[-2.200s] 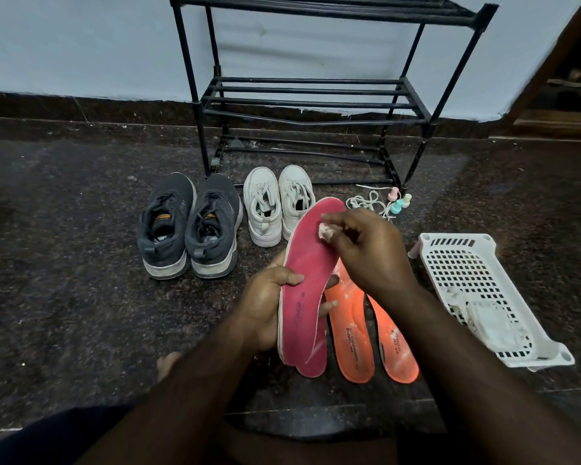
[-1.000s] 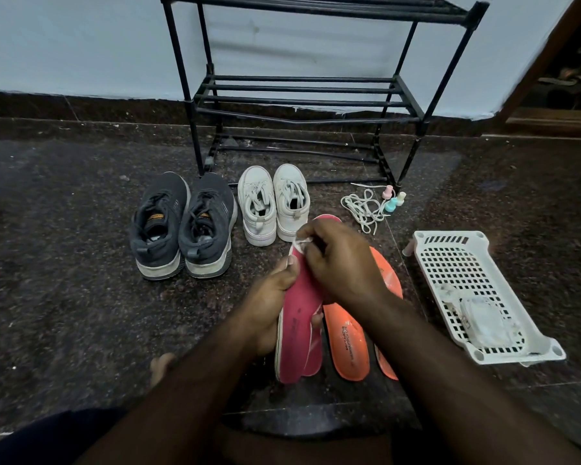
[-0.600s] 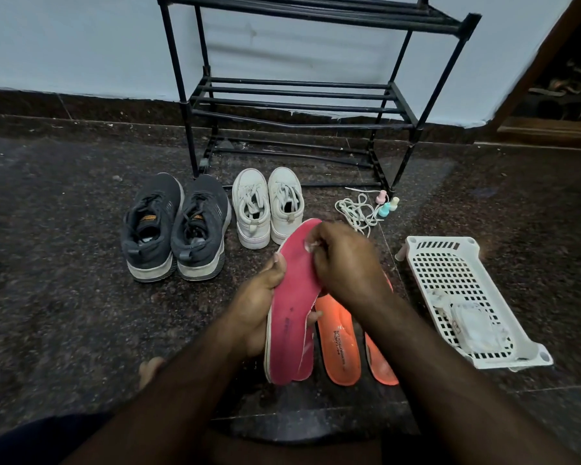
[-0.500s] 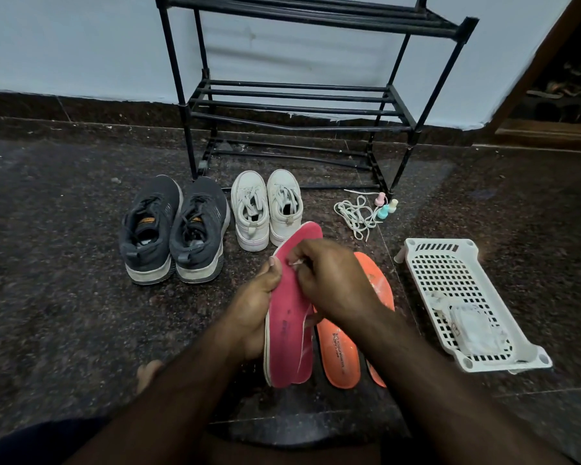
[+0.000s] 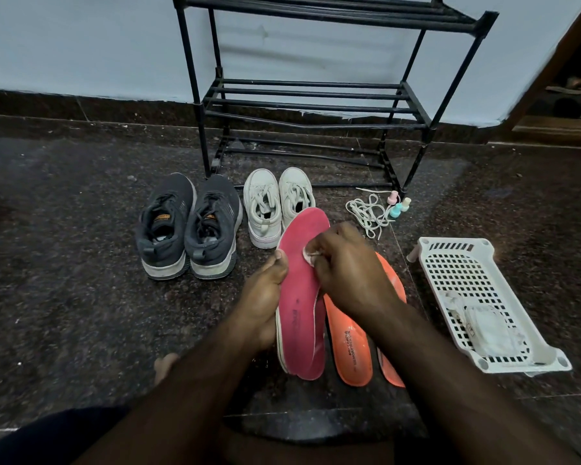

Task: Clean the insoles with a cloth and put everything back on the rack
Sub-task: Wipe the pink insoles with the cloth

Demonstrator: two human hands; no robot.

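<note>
Left hand (image 5: 264,297) grips pink insole (image 5: 301,297) by its left edge; right hand (image 5: 346,266) pinches small white cloth (image 5: 311,256) against insole's upper face.

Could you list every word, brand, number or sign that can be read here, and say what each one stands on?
"CAMPUS" with a smaller line under it, too blurred to read: printed on the orange insole lying on the floor.
Dark marks on the pink insole near the left hand: too small to read.
Orange tongue labels in the dark shoes: unreadable.
Packet in the white basket: no legible text.
</note>
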